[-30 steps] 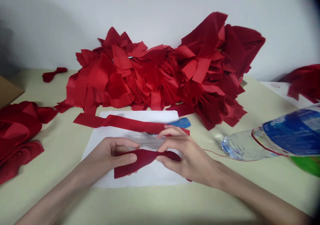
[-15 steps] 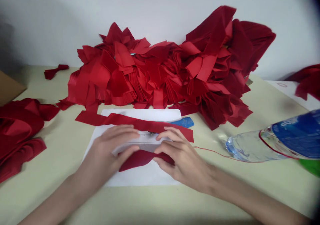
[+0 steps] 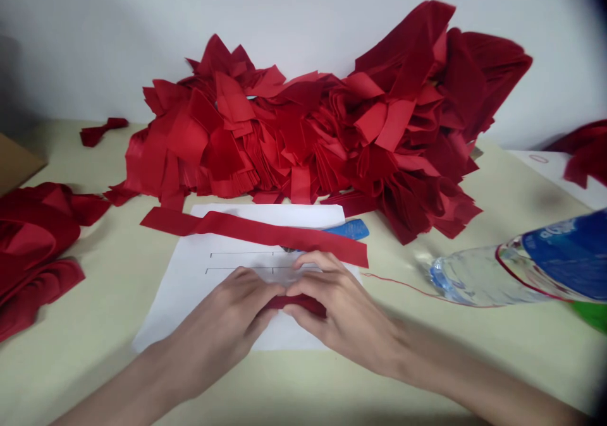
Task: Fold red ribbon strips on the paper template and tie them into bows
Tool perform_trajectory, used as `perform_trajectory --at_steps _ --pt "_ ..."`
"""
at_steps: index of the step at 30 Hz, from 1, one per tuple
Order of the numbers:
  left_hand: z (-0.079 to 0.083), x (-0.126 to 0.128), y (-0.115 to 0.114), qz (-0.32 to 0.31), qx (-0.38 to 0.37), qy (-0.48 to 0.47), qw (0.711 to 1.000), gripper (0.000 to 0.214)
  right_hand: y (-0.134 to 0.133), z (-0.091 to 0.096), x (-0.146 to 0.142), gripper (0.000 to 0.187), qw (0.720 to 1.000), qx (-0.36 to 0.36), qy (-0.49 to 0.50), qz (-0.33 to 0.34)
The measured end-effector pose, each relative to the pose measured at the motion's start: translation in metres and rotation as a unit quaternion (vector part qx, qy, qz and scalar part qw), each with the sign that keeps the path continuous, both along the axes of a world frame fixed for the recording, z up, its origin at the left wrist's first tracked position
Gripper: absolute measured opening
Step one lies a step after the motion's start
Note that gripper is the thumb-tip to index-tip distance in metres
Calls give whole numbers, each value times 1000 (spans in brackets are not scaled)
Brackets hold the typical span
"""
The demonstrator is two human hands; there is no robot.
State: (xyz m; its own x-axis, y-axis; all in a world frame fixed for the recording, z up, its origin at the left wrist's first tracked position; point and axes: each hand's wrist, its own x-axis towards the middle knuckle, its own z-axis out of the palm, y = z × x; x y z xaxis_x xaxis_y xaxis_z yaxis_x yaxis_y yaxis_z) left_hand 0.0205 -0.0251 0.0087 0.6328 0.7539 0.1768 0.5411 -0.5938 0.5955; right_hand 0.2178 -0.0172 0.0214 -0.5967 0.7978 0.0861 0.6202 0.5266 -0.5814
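The dark red cloth piece (image 3: 298, 304) sits over the lower half of a white paper sheet (image 3: 180, 303), gripped between both hands. Most of it is covered by the fingers. Only a short, narrow band shows, lying flat and gathered, with a deeper shade than the strip above it. Its ends are hidden, so whether it is folded or looped cannot be determined.

The left hand (image 3: 222, 312) is closed around the piece from the left, and the right hand (image 3: 341, 328) is closed around it from the right. Their fingers nearly meet above the cloth, and both hands are grasping it.

A long red cloth strip (image 3: 251, 232) lies flat and slightly slanted across the top of the sheet, well clear of the hands, with one end past each paper edge. A blue plastic object (image 3: 351, 229) lies partly beneath its right end. Two ruled lines (image 3: 241, 253) are printed on the sheet just above the fingers.

Behind the sheet, a large pile of cut red cloth pieces (image 3: 294, 135) rests against the wall. A smaller red cloth heap (image 3: 33, 243) lies on the pale table (image 3: 95, 369) at left. A clear plastic water bottle (image 3: 474, 280) with a blue label lies at right, near a thin red thread (image 3: 398, 287).
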Motion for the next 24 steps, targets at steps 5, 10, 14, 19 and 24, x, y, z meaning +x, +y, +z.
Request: perform_trajectory --at_steps 5,10,14,19,24 --pt "-1 -1 -2 2 20 -10 1000 7 -1 1 -2 9 1000 -22 -4 -8" --pt "-1 1 -3 -10 31 -5 999 11 0 3 -3 12 1000 -29 2 2" --pt "2 -1 -4 -51 67 57 995 18 0 3 -2 13 1000 -25 -3 16" --pt "0 -2 -8 -52 116 116 985 25 -2 -1 -4 16 999 5 -30 13" --pt "6 1 -8 57 -41 2 998 19 -4 4 -4 27 993 101 -55 8"
